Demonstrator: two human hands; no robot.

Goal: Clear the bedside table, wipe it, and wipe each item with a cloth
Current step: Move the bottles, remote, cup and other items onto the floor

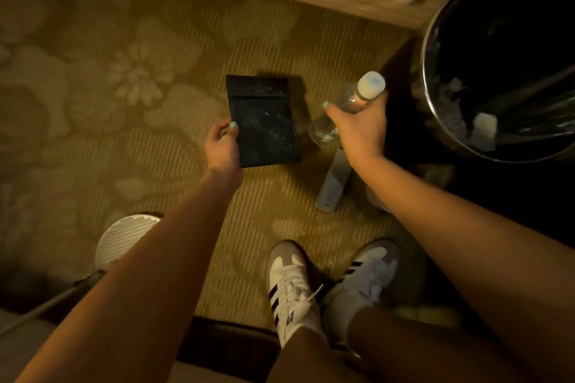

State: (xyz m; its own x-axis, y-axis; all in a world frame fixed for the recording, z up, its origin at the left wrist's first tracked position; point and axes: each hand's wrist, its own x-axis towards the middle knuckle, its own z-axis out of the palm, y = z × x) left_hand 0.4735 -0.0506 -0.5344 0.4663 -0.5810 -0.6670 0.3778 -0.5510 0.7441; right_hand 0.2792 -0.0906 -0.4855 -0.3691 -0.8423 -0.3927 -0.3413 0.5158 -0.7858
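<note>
Black rectangular dust-flecked pad (264,124) held over the patterned carpet (124,134); your left hand (222,146) fingers (231,127) pinch its left edge. Your right hand (361,130) fingers grip a tilted clear plastic bottle with white cap (348,101), near the round black bin (427,50).

- dim, warm yellow-brown cast all over
- carpet (149,140) brightest mid-frame, falling to near black at lower left and right
- black folder (264,127) casts a shadow to its right, dust specks catch light
- clear bottle (350,98) has faint glare
- bin (427,50) inside near black, rim glints
- edges bend, top right smeared, detail soft
</note>
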